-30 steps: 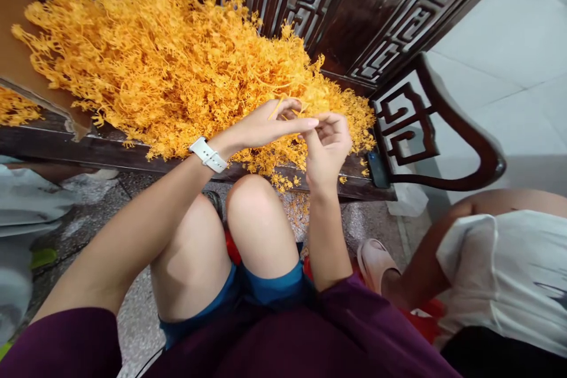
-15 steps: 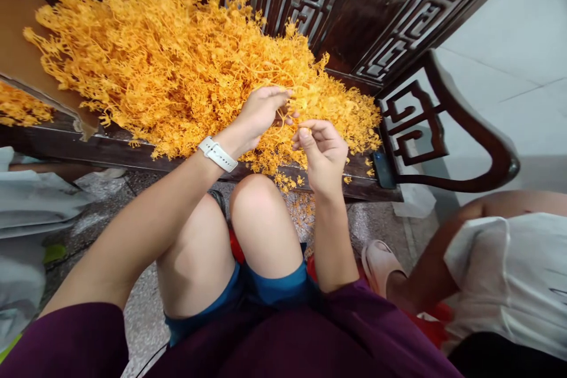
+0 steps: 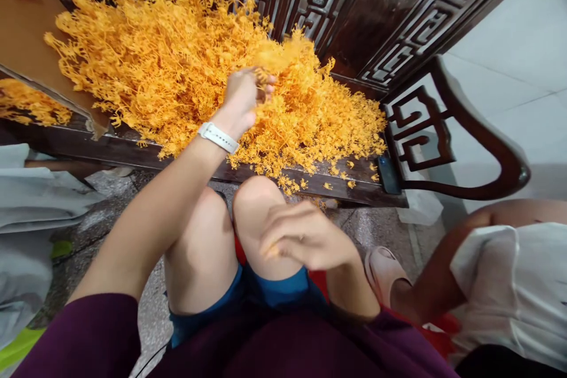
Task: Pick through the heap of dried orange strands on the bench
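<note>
Heap: yellow-orange mass of branching sprigs [image 3: 186, 65], spread along the worktop [image 3: 367, 195] from the cardboard sheet [image 3: 44, 35] at left to near the right end, tapering that way and leaning towards the carved backrest [image 3: 363, 29].
Left hand: the left hand [image 3: 248, 91], with a pale watch [image 3: 218, 137] at its wrist, is over the heap, beyond the worktop's front edge; its fingers are curled, apparently gripping a blurred sprig [image 3: 280, 54].
Sprig axis: the blurred head lies beyond the fingers, towards the backrest and slightly right; the stem cannot be traced, so the long axis is only approximate.
Right hand: the right hand [image 3: 305, 236], bent inward above the knees, is short of the front edge and apart from the heap; an orange tint shows at the fingertips, but blur prevents telling whether a piece is pinched.
Governing relation: heap and sprig both lie forward of the right hand; the left is much the nearer.
Loose blossoms: several small heads [image 3: 328, 186] lie along the front edge, right of centre.
Right end: a dark phone [image 3: 388, 174] rests beside the armrest [image 3: 478, 124].
</note>
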A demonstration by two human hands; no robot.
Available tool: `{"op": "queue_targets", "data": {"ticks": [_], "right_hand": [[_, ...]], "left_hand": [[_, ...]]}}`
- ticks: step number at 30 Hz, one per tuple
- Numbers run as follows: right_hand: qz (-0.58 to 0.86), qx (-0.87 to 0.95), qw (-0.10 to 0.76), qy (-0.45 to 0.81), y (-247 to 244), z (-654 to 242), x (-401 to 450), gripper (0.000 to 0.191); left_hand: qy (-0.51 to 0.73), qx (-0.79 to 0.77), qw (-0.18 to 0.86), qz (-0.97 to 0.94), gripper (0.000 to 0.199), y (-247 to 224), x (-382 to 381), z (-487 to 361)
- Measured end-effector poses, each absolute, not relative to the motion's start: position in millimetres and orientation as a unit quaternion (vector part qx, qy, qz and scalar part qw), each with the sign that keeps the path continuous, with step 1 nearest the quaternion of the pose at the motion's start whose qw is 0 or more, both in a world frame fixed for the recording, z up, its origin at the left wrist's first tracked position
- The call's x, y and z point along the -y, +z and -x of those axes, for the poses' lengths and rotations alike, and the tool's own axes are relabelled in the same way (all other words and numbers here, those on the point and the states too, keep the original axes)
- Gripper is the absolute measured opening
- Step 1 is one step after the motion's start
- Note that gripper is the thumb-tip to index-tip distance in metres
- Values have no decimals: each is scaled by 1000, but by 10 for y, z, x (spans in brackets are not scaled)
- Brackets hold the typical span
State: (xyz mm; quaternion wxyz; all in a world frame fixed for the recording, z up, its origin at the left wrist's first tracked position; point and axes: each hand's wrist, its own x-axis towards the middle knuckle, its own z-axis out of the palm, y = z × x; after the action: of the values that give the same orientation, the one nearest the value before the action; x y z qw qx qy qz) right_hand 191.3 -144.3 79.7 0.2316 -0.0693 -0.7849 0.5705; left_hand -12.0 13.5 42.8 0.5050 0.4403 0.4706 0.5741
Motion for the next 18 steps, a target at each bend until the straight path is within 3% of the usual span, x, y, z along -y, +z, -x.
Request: {"op": "queue_targets", "data": {"ticks": [2,4,6,8,10,13,15,18], "right_hand": [[18,798,153,582,753,-1902,1534,14],[67,790,153,590,688,-1953,1500,17],[147,722,238,633,633,-2062,1348,18],[202,575,379,696,604,-2201,1127,20],[238,385,509,732,595,-2338,908,39],[261,192,603,729,563,-2464,721,60],[279,150,605,731,508,-2455,725,54],[316,188,543,755,418,-2304,852,28]], "left_hand": [[601,-492,488,-398,35,367,-195,247],[604,-489,499,-383,42,366,-146,235],[595,-478,520,-385,39,433,-26,125],[585,-470,537,-385,31,539,107,1],[576,-469,554,-376,25,636,210,-76],[555,-484,567,-368,19,696,276,-94],[549,-496,560,-372,15,684,276,-89],[552,-500,544,-387,17,650,271,-124]]}}
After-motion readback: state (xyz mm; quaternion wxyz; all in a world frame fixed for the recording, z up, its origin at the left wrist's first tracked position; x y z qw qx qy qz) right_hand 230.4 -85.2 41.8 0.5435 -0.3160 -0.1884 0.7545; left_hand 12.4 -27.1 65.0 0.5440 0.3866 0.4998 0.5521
